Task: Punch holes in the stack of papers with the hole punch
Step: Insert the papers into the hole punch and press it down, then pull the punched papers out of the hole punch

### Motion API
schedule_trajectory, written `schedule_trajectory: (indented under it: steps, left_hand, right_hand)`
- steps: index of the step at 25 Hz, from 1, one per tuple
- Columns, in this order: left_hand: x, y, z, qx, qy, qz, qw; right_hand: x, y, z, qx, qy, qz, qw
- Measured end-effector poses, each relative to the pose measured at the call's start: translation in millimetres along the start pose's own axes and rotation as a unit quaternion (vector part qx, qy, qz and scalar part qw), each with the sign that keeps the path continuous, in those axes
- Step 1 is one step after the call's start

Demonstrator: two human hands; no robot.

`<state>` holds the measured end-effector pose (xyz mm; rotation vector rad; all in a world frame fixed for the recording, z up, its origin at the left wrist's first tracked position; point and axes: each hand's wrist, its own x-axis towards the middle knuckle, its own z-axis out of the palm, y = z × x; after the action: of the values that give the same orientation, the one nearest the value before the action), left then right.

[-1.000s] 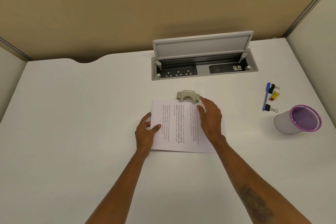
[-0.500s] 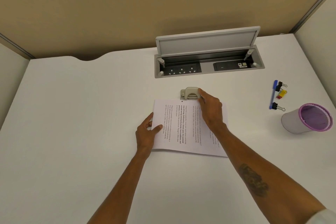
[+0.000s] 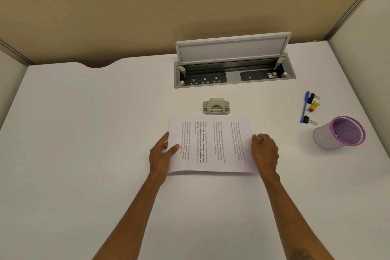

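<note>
While thin, floppy stack of papers [image 3: 211, 145] lies mid-bench just short of hole punch [image 3: 216, 106]: left hand [image 3: 161, 153] pinching left edge, right hand [image 3: 264, 151] loosely curled at right edge; best gripped by both side edges.

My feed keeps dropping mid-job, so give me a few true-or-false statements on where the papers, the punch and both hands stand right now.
1. The beige metal hole punch sits apart from the white printed paper stack, just beyond its far edge. True.
2. The right hand presses the punch lever. False: it rests at the stack's right edge.
3. The left hand grips the stack's left edge, thumb on top. True.
4. The purple-rimmed mesh cup stands upright. False: it lies tipped on its side.
5. The blue pen lies left of the papers. False: it lies to their right, beside binder clips.
</note>
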<state>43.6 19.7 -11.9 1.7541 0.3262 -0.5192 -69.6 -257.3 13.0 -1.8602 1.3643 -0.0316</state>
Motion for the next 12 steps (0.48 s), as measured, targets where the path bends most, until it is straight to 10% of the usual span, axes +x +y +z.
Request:
schedule_trajectory:
  steps: [7, 12]
  left_hand:
    - [-15.7, -7.2, -2.8, -0.013, 0.028, 0.001, 1.0]
    - [-34.7, -6.3, 4.7, -0.025, 0.05, -0.005, 0.998]
  right_hand:
    - [-6.8, 23.8, -21.6, 0.219, -0.14, 0.05, 0.964]
    - [-46.8, 49.3, -12.7, 0.58, -0.215, 0.146, 0.772]
